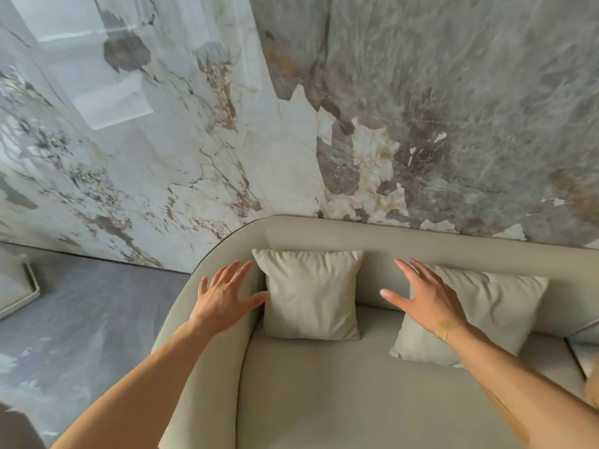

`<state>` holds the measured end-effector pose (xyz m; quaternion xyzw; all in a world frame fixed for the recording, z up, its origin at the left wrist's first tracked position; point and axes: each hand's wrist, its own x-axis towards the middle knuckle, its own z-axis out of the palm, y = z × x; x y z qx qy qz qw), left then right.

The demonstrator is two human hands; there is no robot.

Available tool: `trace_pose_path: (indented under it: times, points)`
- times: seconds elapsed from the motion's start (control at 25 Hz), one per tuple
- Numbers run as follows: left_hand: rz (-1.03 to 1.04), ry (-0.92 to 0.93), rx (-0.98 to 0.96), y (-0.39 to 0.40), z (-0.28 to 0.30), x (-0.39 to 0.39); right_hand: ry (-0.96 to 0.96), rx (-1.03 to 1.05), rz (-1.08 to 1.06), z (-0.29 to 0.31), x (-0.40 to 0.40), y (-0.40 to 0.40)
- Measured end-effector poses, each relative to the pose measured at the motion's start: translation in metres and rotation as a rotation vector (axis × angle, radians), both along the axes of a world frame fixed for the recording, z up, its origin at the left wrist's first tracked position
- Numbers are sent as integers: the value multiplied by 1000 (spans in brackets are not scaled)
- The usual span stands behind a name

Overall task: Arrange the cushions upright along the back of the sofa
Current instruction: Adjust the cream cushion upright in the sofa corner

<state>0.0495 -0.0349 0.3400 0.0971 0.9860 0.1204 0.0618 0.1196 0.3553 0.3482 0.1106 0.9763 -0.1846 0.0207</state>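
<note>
A beige cushion (pixel 311 294) stands upright in the left corner of the beige sofa (pixel 421 244), leaning on its back. A second cushion (pixel 496 306), paler and creased, leans against the back to its right. My left hand (pixel 227 293) hovers open just left of the first cushion, its thumb near the cushion's edge. My right hand (pixel 424 294) is open in the gap between the two cushions and covers the second cushion's left side. Neither hand holds anything.
A marble-patterned wall (pixel 291 124) rises straight behind the sofa. Grey floor (pixel 90 319) lies to the left, with the corner of another pale seat (pixel 16 286) at the far left. Another cushion's edge (pixel 583 354) shows at the far right of the sofa.
</note>
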Motion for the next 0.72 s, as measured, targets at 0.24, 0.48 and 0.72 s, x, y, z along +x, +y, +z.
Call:
trace_pose_path:
  times: [0.24,0.48,0.72]
  points:
    - [-21,-85,27,-33,-35,-35,-3,-29,-92,-10,-7,-18]
    - [-11,-117,8,-40,-92,-75,-17,-134,-188,-53,-48,-10]
    - [-5,-167,-74,-40,-190,-156,-31,-179,-185,-155,-132,13]
